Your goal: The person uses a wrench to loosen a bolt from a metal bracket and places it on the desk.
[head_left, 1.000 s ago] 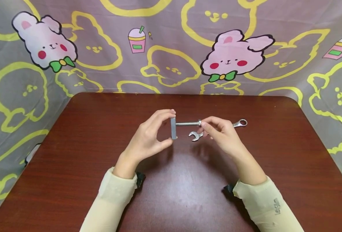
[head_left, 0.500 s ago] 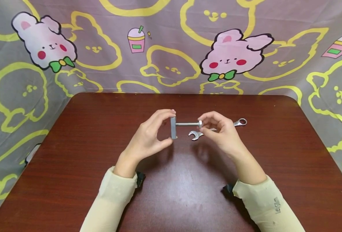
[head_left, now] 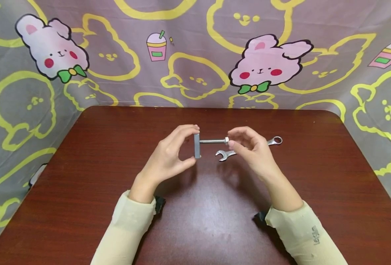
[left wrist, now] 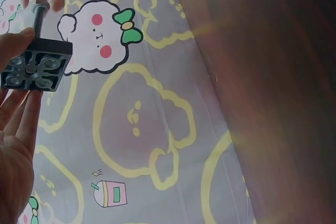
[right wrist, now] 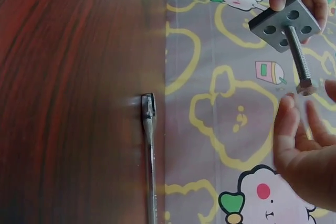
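Note:
My left hand (head_left: 165,154) grips a grey square plate (head_left: 197,146) by its opposite edges, thumb below and fingers above. The right wrist view shows round holes in the plate (right wrist: 283,24); its ribbed back (left wrist: 37,69) faces the left wrist camera. A threaded metal bolt (head_left: 212,141) sticks out from the plate's middle toward the right. At the bolt's far end sits a hexagonal piece (head_left: 226,141); whether it is a nut or the bolt's head I cannot tell. My right hand (head_left: 253,152) is around this end, its fingers spread and loosely bent, with a gap visible in the right wrist view.
A combination wrench (head_left: 224,155) lies on the brown table (head_left: 195,221) behind and below the right hand, which partly hides it. Patterned cloth (head_left: 195,73) with rabbit drawings hangs around the table's back and sides.
The right hand's thumb and fingers have come apart from their pinch at the bolt's hexagonal end. The left hand and plate stay almost in place.

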Motion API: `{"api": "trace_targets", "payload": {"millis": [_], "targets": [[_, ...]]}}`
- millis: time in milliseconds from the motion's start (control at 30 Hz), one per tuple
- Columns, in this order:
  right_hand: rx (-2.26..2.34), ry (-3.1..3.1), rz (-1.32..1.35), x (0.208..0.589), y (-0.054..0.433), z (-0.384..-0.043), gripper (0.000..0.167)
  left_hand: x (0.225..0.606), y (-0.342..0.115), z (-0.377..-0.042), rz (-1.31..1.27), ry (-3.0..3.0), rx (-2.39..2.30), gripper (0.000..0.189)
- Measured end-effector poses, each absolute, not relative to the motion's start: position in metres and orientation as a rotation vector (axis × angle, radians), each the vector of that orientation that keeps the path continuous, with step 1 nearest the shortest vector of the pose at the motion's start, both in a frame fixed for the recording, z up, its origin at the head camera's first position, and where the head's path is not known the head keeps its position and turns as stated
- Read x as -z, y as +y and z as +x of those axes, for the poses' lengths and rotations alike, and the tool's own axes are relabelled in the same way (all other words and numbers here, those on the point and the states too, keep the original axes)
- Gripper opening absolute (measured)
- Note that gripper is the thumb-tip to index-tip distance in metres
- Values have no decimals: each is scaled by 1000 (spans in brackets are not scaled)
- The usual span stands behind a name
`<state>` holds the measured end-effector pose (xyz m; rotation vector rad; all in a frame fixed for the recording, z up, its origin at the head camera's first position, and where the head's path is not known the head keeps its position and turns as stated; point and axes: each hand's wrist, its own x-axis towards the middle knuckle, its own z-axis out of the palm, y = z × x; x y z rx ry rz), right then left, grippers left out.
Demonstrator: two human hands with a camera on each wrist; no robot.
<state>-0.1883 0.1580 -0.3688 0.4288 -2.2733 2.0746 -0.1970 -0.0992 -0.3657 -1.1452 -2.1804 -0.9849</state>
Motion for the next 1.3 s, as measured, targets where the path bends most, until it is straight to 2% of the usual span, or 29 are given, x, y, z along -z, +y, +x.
{"api": "trace_targets", "payload": {"millis": [133,333,700,1000,1300], "targets": [[-2053,-2395,316,372,158,-190,22,366,-99,-197,-1147,-2181,954,63],[-1981,-2461,302,374,158,-192,24,366,-98,-197,-1148,-2197,932,62],[-2031,-2353,450,371,160,-190,26,367,-96,-197,-1147,-2220,952,64],[-1982,-2269,570,375,159,-191,18,367,-94,-198,-1166,-2213,948,64],[-2099,-2444,376,372,162,-191,25,367,-95,-196,-1158,-2205,958,64]]}}
